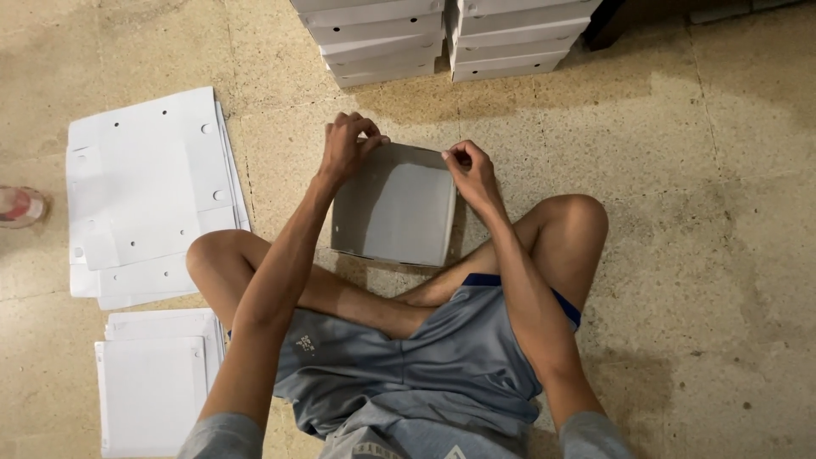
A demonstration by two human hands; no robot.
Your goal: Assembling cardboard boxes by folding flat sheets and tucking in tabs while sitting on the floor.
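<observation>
One grey box [399, 212], two flat card piles [149, 195], two box stacks [378, 38].

A rough, mottled beige concrete floor [722, 212] fills the frame, and a person sits cross-legged on it at lower centre with a half-folded grey-white cardboard box [395, 208] resting on it just ahead of the shins. At the left lie a spread pile of flat white punched cardboard blanks [144, 187] and, below it at lower left, a smaller stack of white sheets [153, 387]. Two stacks of finished white boxes [442, 38] stand at top centre, and a reddish object [19, 206] sits at the left edge.
</observation>
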